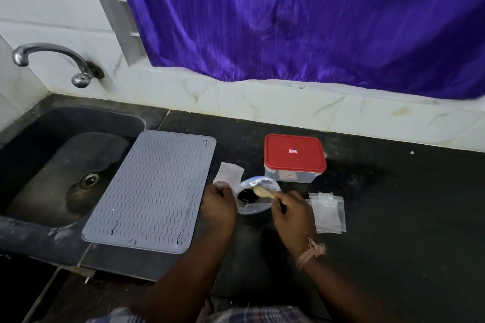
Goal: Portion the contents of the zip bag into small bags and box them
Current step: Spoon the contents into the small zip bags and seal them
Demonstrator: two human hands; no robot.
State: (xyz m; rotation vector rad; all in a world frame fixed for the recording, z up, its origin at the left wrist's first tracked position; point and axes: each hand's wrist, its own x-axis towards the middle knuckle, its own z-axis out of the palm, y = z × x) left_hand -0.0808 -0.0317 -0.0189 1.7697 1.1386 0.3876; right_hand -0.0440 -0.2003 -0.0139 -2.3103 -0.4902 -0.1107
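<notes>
Steadying open zip bag (253,196) mouth with left hand (220,204), pinching small bag (227,174); gripping spoon (263,192) in right hand (291,214), scooping; lidded box (295,158) waiting beyond.

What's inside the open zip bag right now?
The spoon held by the right hand dips into the zip bag. Dark contents show inside; what they are cannot be told.

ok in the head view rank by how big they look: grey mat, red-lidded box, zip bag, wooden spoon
1. grey mat
2. red-lidded box
3. zip bag, partly hidden by the hands
4. wooden spoon, only part showing, so its rank is unsure
</notes>
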